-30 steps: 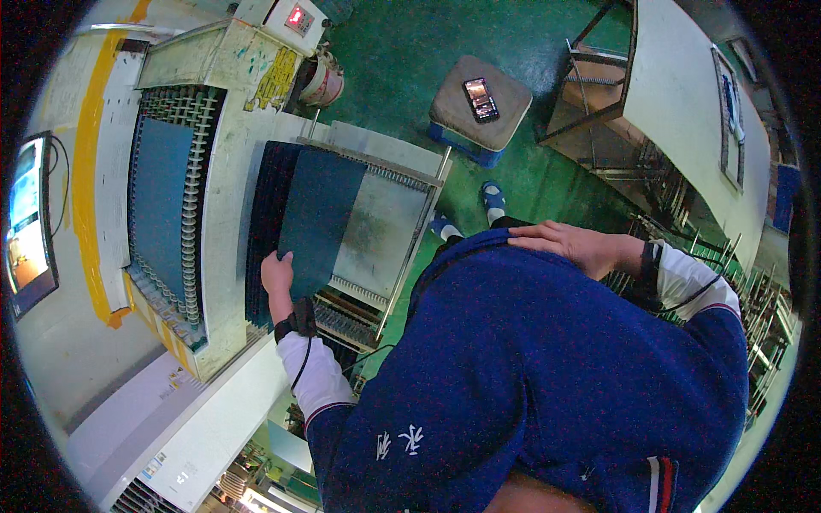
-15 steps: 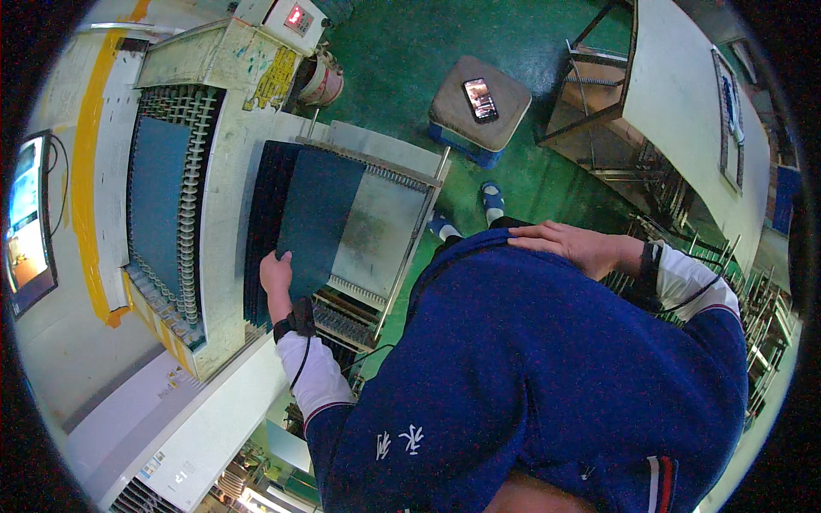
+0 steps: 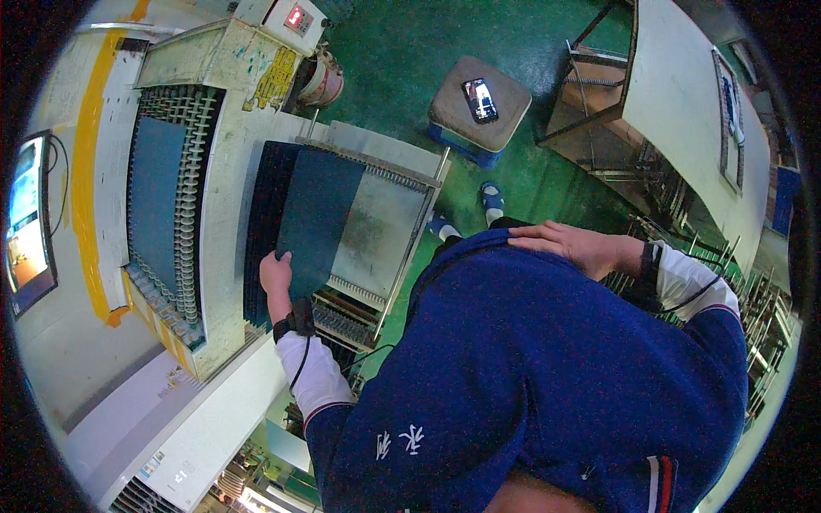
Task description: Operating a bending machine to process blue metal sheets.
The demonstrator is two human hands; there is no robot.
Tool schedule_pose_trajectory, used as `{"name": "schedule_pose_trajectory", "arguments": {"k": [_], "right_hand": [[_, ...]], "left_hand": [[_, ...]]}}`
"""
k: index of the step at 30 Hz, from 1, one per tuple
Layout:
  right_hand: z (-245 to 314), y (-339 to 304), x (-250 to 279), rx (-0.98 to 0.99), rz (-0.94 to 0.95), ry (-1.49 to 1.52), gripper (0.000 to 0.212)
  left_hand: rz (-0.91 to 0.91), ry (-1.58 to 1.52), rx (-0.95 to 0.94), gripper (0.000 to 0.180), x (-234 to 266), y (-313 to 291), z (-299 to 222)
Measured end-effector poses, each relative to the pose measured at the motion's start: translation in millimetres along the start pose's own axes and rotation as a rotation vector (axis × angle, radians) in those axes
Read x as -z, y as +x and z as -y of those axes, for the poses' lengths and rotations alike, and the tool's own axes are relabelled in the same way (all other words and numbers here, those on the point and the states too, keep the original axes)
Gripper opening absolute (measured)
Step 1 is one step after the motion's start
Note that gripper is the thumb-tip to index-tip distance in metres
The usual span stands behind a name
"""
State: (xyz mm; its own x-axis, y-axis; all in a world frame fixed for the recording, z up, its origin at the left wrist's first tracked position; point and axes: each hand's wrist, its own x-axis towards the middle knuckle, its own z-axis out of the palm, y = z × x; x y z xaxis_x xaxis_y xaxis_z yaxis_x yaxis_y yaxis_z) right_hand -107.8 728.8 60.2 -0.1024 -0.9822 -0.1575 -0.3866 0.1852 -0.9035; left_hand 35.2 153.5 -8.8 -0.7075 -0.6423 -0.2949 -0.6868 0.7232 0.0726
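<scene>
Apparently machine-fed, a flat blue panel [image 3: 156,197] crept farther from the grey metal rack [image 3: 385,222]; left hand [image 3: 275,275] pinches dark-blue sheet [image 3: 316,205], right hand [image 3: 573,244] rests open.

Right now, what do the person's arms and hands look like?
The left hand and right hand are ungloved. Each wrist bears a black strap with a black cable; white inner sleeves show below navy short sleeves edged red and white.

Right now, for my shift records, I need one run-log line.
left hand: at edge of blue panel | right hand: on blue shirt | phone: on stool
</scene>
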Motion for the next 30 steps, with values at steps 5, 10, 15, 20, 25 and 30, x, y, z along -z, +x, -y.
{"name": "schedule_pose_trajectory", "arguments": {"k": [5,10,15,20,25,30], "right_hand": [[5,3,3,-0.040,0.028,0.008,0.108],[9,4,7,-0.047,0.034,0.021,0.107],[3,1,2,-0.008,0.002,-0.004,0.108],[11,6,8,-0.044,0.023,0.027,0.108],[9,7,8,-0.046,0.034,0.020,0.107],[3,6,5,-0.015,0.016,0.011,0.106]], "left_hand": [[0.002,-0.012,0.003,0.033,-7,5,13],[-0.001,-0.007,-0.016,0.033,-7,6,10],[-0.012,0.038,-0.026,0.032,-2,4,3],[0.002,0.022,-0.004,0.032,-1,2,2],[0.014,0.008,0.017,0.032,-2,6,5],[0.004,0.042,0.007,0.033,0,4,1]]}}
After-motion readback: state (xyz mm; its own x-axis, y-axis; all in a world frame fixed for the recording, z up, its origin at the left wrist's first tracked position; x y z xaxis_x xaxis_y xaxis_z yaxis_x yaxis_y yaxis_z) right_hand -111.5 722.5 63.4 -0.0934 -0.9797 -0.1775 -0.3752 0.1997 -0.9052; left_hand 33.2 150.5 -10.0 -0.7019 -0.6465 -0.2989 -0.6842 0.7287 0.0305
